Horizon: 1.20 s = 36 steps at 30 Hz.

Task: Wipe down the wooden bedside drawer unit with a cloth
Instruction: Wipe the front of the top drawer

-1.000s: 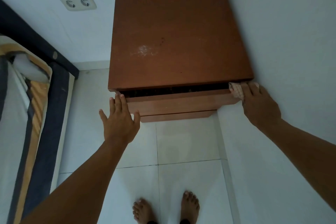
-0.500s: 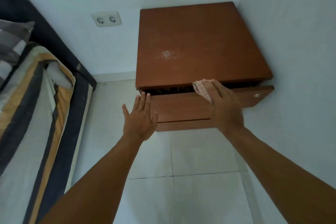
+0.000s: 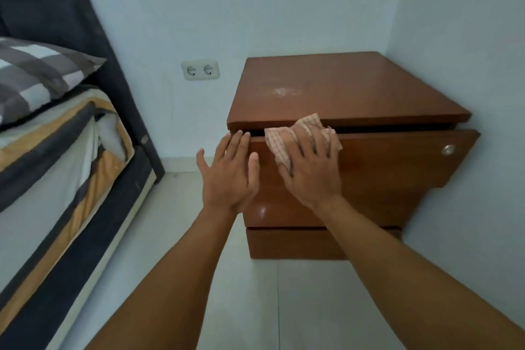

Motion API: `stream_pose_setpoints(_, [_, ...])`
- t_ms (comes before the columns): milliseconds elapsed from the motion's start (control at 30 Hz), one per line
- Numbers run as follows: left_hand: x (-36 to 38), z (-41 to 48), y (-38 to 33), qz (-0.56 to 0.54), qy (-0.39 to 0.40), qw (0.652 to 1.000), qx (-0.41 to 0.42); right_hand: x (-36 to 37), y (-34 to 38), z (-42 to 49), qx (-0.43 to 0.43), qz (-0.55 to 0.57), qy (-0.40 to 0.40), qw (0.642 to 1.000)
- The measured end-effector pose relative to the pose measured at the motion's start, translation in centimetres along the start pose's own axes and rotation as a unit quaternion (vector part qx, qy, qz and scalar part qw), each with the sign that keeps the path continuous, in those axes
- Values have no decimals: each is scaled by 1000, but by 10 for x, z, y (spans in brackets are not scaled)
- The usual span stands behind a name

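Under you: pale tiled floor (image 3: 278, 293). Wooden drawer unit (image 3: 355, 88) stands on it in corner. At your left, bed (image 3: 56, 179) on floor, pillow (image 3: 37, 77) on top.

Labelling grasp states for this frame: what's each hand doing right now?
Left hand: open, fingers straight, tips at the drawer front's top left edge, holding nothing.
Right hand: open, flat fingers pressing the cloth on the drawer front.

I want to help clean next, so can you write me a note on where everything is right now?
Left hand: open, fingertips on the top drawer at its upper left edge.
Right hand: flat, pressing the cloth against that drawer's front.
The drawer sits slightly pulled out.
Done: no telling what is wiped.
To do: a pale smudge on the cabinet top; maybe the lower drawer.
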State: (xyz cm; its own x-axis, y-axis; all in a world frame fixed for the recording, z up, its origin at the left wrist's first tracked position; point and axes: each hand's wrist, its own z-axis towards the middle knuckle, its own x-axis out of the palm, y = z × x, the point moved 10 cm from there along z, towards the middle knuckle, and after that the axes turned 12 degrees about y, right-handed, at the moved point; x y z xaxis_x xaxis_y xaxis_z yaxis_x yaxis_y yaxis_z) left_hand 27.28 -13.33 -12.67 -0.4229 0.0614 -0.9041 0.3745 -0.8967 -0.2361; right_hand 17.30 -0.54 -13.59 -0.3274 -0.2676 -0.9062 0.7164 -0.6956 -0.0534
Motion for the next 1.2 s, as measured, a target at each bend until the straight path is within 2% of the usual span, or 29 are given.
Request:
stream_pose_setpoints(200, [6, 0, -2, 2, -57, 998, 6, -9, -127, -31, 74, -66, -37, 994])
stream_pose_setpoints(433, [2, -1, -4, 16, -51, 999, -8, -36, -257, -74, 162, -107, -65, 979])
stream_pose_setpoints(533, [3, -1, -5, 16, -41, 999, -16, -39, -285, -78, 162, -67, -63, 983])
stream_pose_setpoints(600, [4, -2, -4, 17, -38, 999, -16, -46, -293, -80, 191, 8, -88, 978])
stream_pose_setpoints(667, [5, -3, -5, 16, -38, 999, -13, -59, -298, -87, 262, 113, -157, 946])
stream_pose_setpoints(733, [5, -3, -5, 8, -40, 999, -12, -66, -279, -96, 276, 174, -250, 911])
stream_pose_setpoints(800, [5, -4, -5, -1, -42, 999, -12, -65, -224, -94, 204, 180, -306, 912])
stream_pose_setpoints(933, [6, -2, -3, -11, -49, 999, -6, -20, -66, -74, 41, 182, -254, 949])
stream_pose_setpoints(1000, [5, -2, -2, -24, -52, 998, 1, 13, 9, -62, -15, 139, -206, 968])
stream_pose_setpoints(1100, [3, -2, -2, -40, -65, 997, 12, 70, 72, -39, -40, 53, -129, 989])
stream_pose_setpoints(1200, [5, -5, -3, -36, -87, 995, 19, 104, 81, -31, -25, 51, -99, 993])
